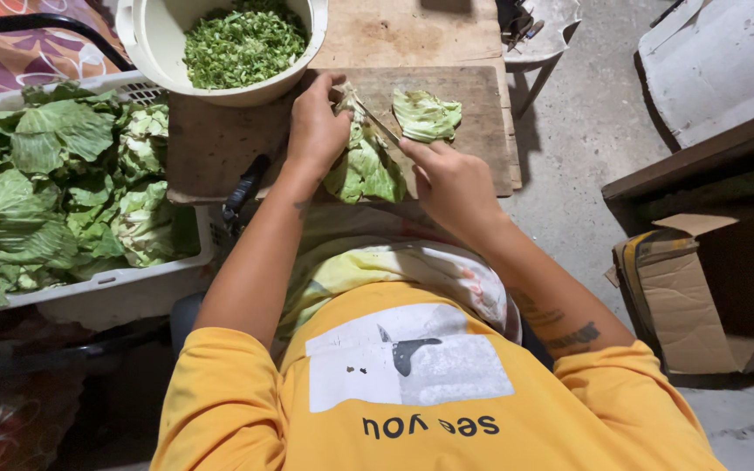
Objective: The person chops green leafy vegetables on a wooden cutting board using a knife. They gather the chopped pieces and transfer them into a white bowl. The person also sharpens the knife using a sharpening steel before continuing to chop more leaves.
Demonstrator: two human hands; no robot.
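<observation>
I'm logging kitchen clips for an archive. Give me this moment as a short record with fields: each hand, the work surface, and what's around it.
left hand: pressing down a bundle of leafy greens
right hand: gripping a knife, blade at the greens
surface: wooden cutting board
cut piece: separate leaf piece on the board, right of the blade
bowl: white, holding chopped greens, at the board's far edge
crate: whole leaves, on the person's left

Floor: bare grey concrete (586,131), lying under everything, w/ dim light fading toward frame edges.
Furniture: low wooden table (412,35) standing at top; dark wood bench edge (700,161) running at right.
Box: open cardboard carton (682,296) sitting on floor at right.
</observation>
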